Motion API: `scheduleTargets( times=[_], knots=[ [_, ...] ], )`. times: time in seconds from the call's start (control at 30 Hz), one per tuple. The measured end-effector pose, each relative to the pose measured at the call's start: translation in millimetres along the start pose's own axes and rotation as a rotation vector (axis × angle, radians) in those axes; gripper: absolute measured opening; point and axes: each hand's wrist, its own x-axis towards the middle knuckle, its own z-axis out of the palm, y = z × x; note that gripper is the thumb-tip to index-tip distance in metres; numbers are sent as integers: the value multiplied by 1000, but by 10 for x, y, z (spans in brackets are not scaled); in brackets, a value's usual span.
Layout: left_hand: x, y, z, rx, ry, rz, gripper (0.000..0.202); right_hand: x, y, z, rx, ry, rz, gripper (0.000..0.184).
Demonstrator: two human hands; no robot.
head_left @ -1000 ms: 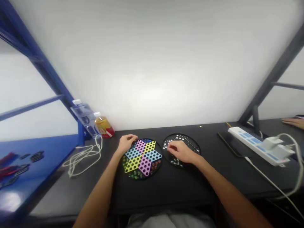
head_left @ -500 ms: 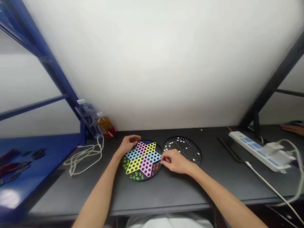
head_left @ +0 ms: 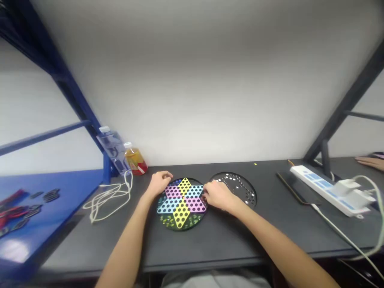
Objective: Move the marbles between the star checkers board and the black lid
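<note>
A round Chinese checkers board lies flat on the dark table, with a yellow, pink and blue star full of holes. Coloured marbles show around the star, green ones at the front right. My left hand curls round the back left rim, its thumb partly hidden. Bent and close together, the fingers of my right hand meet the right rim; their tips are partly hidden. Behind my right hand lies a round black disc with small holes and white dots, partly covered.
Two bottles, one clear and one amber, stand back left near a coiled white cable. At right are a phone with its cable and a power strip. Another person's hand rests far right.
The board has turned counterclockwise with its star and marbles; a yellow point now faces the back. My right hand has shifted slightly back along the rim. My left hand stays at the rim.
</note>
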Motion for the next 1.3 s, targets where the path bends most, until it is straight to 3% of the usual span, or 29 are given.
scheduleTargets(
  times=[0.1, 0.27, 0.53, 0.63, 0.73, 0.8, 0.93, 1.0, 1.1, 1.2, 1.3],
  knots=[
    [-13, -6, 1, 109, 23, 29, 29, 127, 21, -9, 60, -65, 29, 17],
    [-6, -34, 42, 82, 55, 18, 42, 215, 97, -13, 163, -186, 98, 18],
    [-5, -78, 49, 15, 70, -41, 47, 155, 33, -32, 3, -112, 8, 21],
    [-8, -80, 53, 17, 71, -47, 48, 146, 41, -23, 52, -59, 13, 20],
    [-10, -79, 58, 20, 69, -45, 47, 171, 113, 12, 366, 69, 56, 14],
    [-11, -80, 61, 23, 70, -41, 47, 209, 174, 37, 771, 137, 140, 16],
    [-7, -90, 66, 31, 80, -28, 45, 290, 282, 63, 1648, 84, 312, 21],
    [-1, -97, 67, 27, 74, -21, 44, 313, 314, 73, 1833, 52, 330, 23],
    [9, -109, 68, 30, 68, -14, 43, 306, 313, 97, 1648, 131, 350, 27],
    [12, -120, 74, 38, 69, -12, 43, 245, 258, 111, 1054, 196, 263, 23],
    [9, -129, 82, 41, 67, -16, 42, 153, 179, 107, 531, 140, 92, 17]
  ],
)
